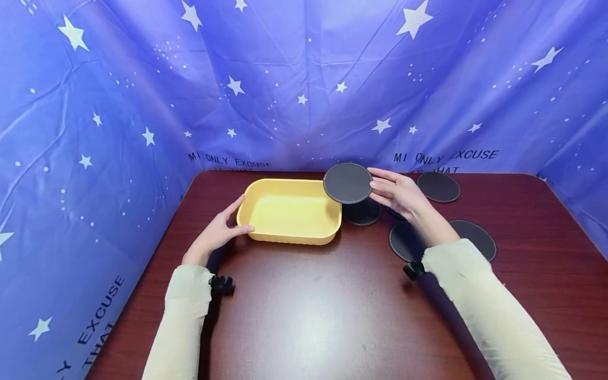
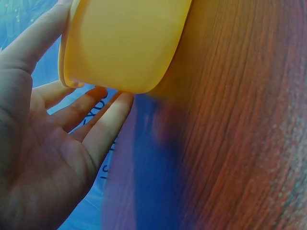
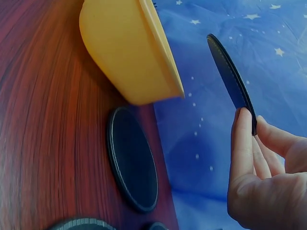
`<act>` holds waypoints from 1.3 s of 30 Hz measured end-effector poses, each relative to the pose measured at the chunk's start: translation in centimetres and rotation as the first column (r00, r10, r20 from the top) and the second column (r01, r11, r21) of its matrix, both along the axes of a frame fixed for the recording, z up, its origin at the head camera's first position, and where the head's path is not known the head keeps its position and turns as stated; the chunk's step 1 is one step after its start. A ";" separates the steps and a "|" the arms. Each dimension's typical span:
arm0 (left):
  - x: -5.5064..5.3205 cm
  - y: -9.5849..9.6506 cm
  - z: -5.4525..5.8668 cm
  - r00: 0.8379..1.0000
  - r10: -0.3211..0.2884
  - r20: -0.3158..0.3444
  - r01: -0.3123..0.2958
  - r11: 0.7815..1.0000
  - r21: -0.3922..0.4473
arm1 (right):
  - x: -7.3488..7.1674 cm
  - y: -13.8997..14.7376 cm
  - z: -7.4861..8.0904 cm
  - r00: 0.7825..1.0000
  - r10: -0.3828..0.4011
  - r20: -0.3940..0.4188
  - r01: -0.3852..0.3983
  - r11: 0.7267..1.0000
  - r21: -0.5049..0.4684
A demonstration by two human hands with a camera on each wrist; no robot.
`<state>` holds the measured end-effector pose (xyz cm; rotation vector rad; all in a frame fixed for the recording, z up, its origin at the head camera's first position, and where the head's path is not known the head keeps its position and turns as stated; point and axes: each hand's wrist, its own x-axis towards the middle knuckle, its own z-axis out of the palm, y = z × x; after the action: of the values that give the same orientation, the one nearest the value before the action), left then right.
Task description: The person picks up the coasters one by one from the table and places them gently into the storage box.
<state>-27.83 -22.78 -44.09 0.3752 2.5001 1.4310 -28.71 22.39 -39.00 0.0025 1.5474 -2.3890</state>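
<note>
The right hand (image 1: 401, 195) pinched one black, round, flat disc with a leather-like face and a stitched edge (image 1: 348, 183) by its rim, thumb on one face and fingertips on the other, the gap between them no wider than the disc was thick. The left hand (image 1: 220, 229) was spread wide at the left end of a yellow, rounded-rectangular, plastic-looking basin (image 1: 294, 239), thumb at the near corner of the rim and fairly straight fingers touching the outside of the end wall. The pinched disc was raised off the table, its broad face towards the head camera; the right wrist view showed it nearly edge-on, tilted and apart from the basin. In the head view it overlapped the basin's far right corner. There was one basin, mouth upward, its long axis running left to right. Four more black discs lay flat: one just beside the basin's right end (image 1: 362, 212), one beyond the right hand (image 1: 438, 187), one partly under the right wrist (image 1: 404, 241) and one to the right of it (image 1: 476, 240). A dark edge below the right hand was too hidden to count surely. All these rested on a reddish-brown, wood-grained table (image 1: 285, 301), backed by a blue, star-printed cloth (image 1: 294, 63).
</note>
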 end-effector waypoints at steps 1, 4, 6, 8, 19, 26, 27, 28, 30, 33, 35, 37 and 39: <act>0.0 0.0 0.1 1.000 0.001 0.000 -0.001 1.000 0.005 | -0.1 -0.3 0.0 1.000 0.002 0.004 -0.002 1.000 0.002; -0.1 0.1 0.1 1.000 0.003 -0.010 -0.003 1.000 0.012 | -0.4 -1.1 0.1 1.000 0.002 0.021 -0.002 1.000 0.004; -0.1 0.2 0.2 1.000 0.004 -0.016 -0.004 1.000 0.017 | -0.5 -1.6 0.2 0.999 -0.002 0.033 0.001 1.000 0.015; -0.2 0.2 0.1 1.000 0.005 -0.031 -0.005 1.000 0.015 | -0.7 -2.1 0.3 0.999 -0.006 0.043 0.005 1.000 0.025; -0.2 0.3 -0.1 0.998 0.015 -0.067 -0.014 1.000 0.015 | -1.2 -4.9 -0.1 0.999 0.019 0.041 -0.023 0.995 0.102; -0.2 0.5 -0.2 0.999 -0.014 -0.040 0.016 0.999 0.050 | -1.4 -6.6 -0.5 0.999 0.041 0.026 -0.044 0.989 0.143; -0.2 0.5 -0.2 0.999 -0.014 -0.032 0.016 0.999 0.042 | -1.4 -6.8 -0.5 0.999 0.045 0.026 -0.049 0.988 0.145; -0.2 0.5 -0.2 1.000 -0.012 -0.022 0.013 0.999 0.034 | -1.4 -7.1 -0.6 0.999 0.048 0.024 -0.051 0.987 0.150; -0.2 0.5 -0.1 1.000 -0.011 -0.006 0.012 1.000 0.017 | -1.3 -7.7 -0.7 0.998 0.055 0.019 -0.057 0.987 0.150; -0.2 0.4 -0.1 1.000 -0.013 0.004 0.013 1.000 -0.004 | -1.3 -8.6 -0.8 0.998 0.065 0.011 -0.066 0.987 0.148; -0.3 0.3 -0.2 1.000 -0.012 0.012 0.012 1.000 -0.010 | -1.3 -9.3 -0.8 0.997 0.071 0.006 -0.071 0.986 0.151; -0.3 0.2 -0.1 1.000 -0.016 0.013 0.016 1.000 -0.011 | -1.2 -9.9 -0.8 0.997 0.075 0.002 -0.074 0.984 0.162; -0.4 0.2 -0.1 1.000 -0.022 0.010 0.022 1.000 -0.002 | -1.2 -10.6 -0.7 0.997 0.076 0.001 -0.075 0.982 0.172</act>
<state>-28.18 -22.61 -44.17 0.3924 2.4813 1.4187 -29.94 11.75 -39.70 -0.0251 1.7198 -2.1930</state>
